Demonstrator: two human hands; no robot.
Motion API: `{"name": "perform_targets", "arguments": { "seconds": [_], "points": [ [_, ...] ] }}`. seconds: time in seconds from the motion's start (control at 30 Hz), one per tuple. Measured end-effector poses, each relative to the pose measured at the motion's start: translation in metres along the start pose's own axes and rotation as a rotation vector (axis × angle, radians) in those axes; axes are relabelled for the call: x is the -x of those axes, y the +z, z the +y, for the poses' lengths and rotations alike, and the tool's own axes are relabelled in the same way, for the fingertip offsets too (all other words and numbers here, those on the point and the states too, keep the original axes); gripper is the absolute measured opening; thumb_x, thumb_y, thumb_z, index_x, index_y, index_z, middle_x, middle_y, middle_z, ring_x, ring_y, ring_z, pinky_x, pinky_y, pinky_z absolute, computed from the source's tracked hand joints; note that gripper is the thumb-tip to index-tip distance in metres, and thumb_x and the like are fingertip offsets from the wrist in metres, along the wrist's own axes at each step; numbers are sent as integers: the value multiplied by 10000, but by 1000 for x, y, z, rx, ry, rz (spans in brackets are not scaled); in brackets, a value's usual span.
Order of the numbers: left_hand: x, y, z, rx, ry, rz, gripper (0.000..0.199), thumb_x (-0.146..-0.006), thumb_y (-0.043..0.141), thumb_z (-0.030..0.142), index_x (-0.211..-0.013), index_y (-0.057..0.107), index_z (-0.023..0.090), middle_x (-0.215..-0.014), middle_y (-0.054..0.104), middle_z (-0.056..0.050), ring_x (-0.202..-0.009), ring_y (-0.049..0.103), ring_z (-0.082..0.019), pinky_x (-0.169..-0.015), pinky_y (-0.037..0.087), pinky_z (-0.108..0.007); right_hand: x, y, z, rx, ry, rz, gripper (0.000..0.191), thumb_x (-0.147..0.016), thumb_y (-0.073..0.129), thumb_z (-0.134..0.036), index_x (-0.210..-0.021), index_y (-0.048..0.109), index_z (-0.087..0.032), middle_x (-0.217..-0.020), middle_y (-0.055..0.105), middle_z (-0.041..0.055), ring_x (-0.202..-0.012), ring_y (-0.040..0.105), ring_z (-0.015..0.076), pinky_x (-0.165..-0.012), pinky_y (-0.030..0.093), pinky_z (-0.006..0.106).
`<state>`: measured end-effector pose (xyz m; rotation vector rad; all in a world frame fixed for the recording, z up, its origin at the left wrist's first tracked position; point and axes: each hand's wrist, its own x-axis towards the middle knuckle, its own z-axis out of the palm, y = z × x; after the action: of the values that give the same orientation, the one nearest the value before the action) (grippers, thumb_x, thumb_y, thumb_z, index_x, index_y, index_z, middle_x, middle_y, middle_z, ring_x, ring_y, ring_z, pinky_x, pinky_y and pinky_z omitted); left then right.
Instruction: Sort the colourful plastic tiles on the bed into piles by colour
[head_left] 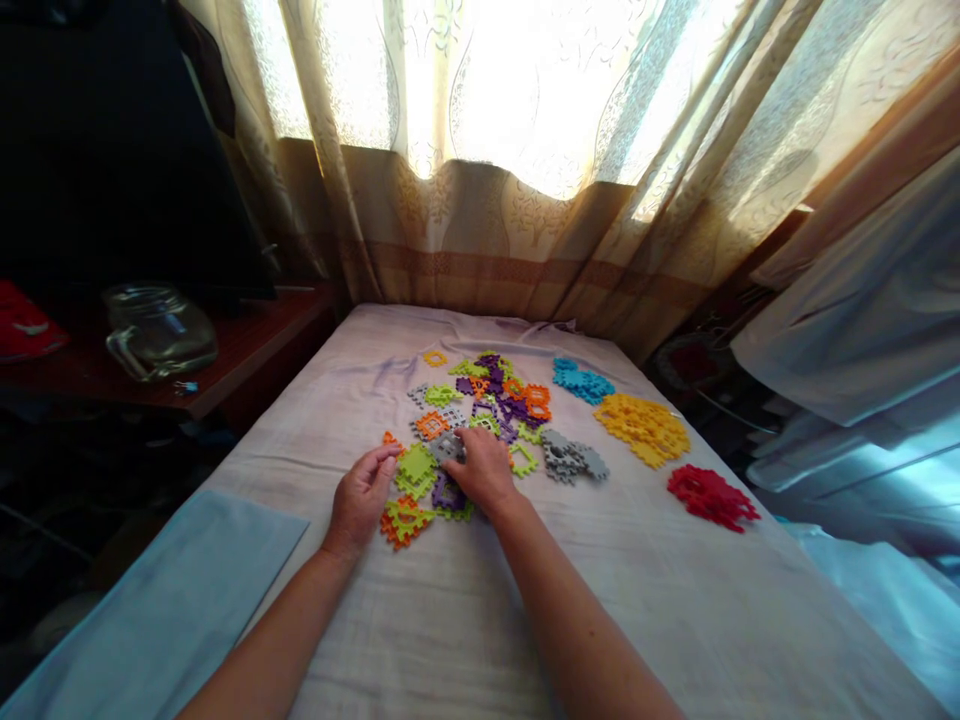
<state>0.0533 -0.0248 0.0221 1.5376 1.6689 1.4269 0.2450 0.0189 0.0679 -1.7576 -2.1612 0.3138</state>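
Note:
My right hand (487,468) reaches into a mixed pile of flat, notched plastic pieces, its thumb and fingers closed about the edge of a grey piece (447,447). To its left, my left hand (364,500) has thumb and fingertips pressed together beside a lime green piece (415,470); whatever is between them, if anything, is hidden. An orange piece (391,439) shows just past those fingertips. Below the right hand lies a purple piece (445,492). A lime piece on orange (405,520) is at the near end of the pile.
Sorted heaps of grey (570,457), blue (583,381), yellow (643,428) and red pieces (711,496) lie on the right of the sheet-covered surface (600,600). A pale blue cloth (187,590) lies left. A glass jug (161,335) stands on a side table. Curtains (480,230) hang behind.

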Motion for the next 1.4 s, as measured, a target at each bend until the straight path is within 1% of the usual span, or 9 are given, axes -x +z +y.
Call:
{"name": "perform_targets", "arguments": {
  "seconds": [0.2,0.37,0.57,0.7,0.83,0.97,1.13,1.27,1.4],
  "points": [
    [3,9,-2,-435,298,-188,434,-858,517,417,-1240,648,258,-1377,593,-84,-1278,533,-272,-1093,392,-479,2,11,6,-244,-24,168,230,-810,593,-167,-1007,693,-229,-997,666,62,-876,615,191,-828,463,310],
    [4,14,-1,-661,357,-232,406,-911,466,452,-1220,663,276,-1361,606,-88,-1293,517,-297,-1082,377,-525,4,3,30,-398,-19,253,189,-825,534,-148,-847,702,-230,-890,686,27,-872,622,172,-813,474,288],
    [3,12,-3,-695,363,-247,432,-917,444,478,-1231,656,271,-1356,611,-86,-1292,518,-299,-1072,388,-514,12,-5,47,-276,35,204,191,-856,524,-191,-920,703,-220,-927,703,48,-859,619,187,-791,462,299],
    [3,12,-3,-710,373,-249,441,-916,452,467,-1237,655,244,-1354,610,-101,-1291,516,-308,-1074,385,-523,6,0,29,-103,-52,213,274,-850,608,-323,-1087,686,-211,-1171,660,123,-1106,549,272,-928,414,401],
    [4,13,-2,-706,374,-238,428,-912,465,439,-1236,656,235,-1346,615,-104,-1290,516,-306,-1079,383,-526,-5,4,12,-17,-100,155,218,-790,686,-337,-972,702,-218,-1257,616,141,-1210,476,316,-971,383,470],
    [5,13,-1,-699,375,-241,421,-911,470,413,-1241,653,226,-1347,614,-108,-1278,528,-294,-1083,383,-523,-5,5,10,-106,-49,192,156,-776,678,-253,-927,680,-217,-1097,681,105,-1087,554,271,-918,418,399],
    [6,13,-1,-674,385,-223,401,-896,497,410,-1235,655,266,-1341,623,-78,-1273,531,-283,-1083,384,-514,6,12,10,-333,-50,185,79,-823,573,-222,-873,628,-248,-807,691,-5,-721,606,161,-707,439,269],
    [6,13,-1,-661,381,-233,399,-887,504,419,-1222,669,278,-1323,636,-75,-1271,530,-305,-1076,383,-537,13,14,11,-442,-96,244,77,-805,546,-216,-840,611,-239,-799,686,2,-706,611,153,-702,452,258],
    [4,12,-2,-679,380,-238,407,-897,482,442,-1215,677,277,-1315,641,-78,-1280,524,-318,-1076,379,-550,9,-1,26,-563,-47,282,88,-798,539,-278,-836,603,-231,-753,672,4,-683,619,159,-676,464,263]
  ]
}}
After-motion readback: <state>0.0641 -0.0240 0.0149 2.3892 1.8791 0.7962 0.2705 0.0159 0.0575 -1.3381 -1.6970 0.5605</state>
